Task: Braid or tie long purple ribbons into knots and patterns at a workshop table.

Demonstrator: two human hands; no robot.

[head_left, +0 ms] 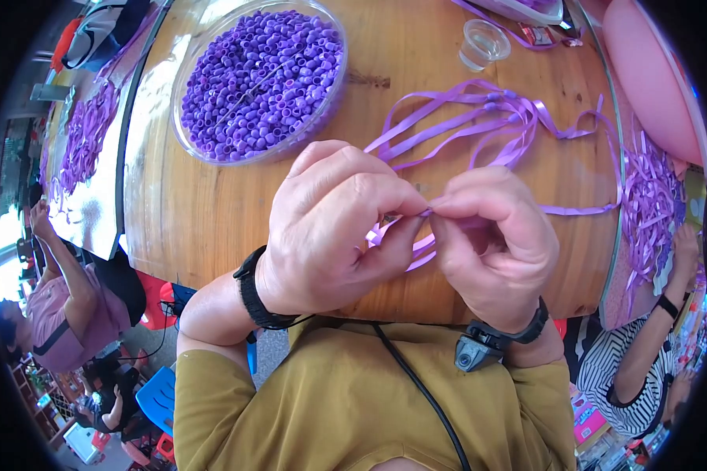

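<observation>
Both my hands meet over the near middle of the wooden table, fingertips almost touching. Between the thumb and forefinger of my left hand [342, 224] a purple ribbon [426, 212] is pinched. My right hand [499, 243] pinches the same ribbon just beside it. What exactly lies between the fingertips is mostly covered. Loose loops of purple ribbon [467, 106] spread on the table beyond my right hand, and some hang below my fingers. Past my left hand stands a round clear tub [179, 129] full of small purple beads [259, 86], with a thin dark rod lying on them.
A small clear cup [483, 45] stands at the far right of the wooden table [188, 212]. Piles of purple ribbon lie on side tables, left [90, 137] and right [650, 208]. A pink basin [656, 74] stands at the right. Other people sit at both sides.
</observation>
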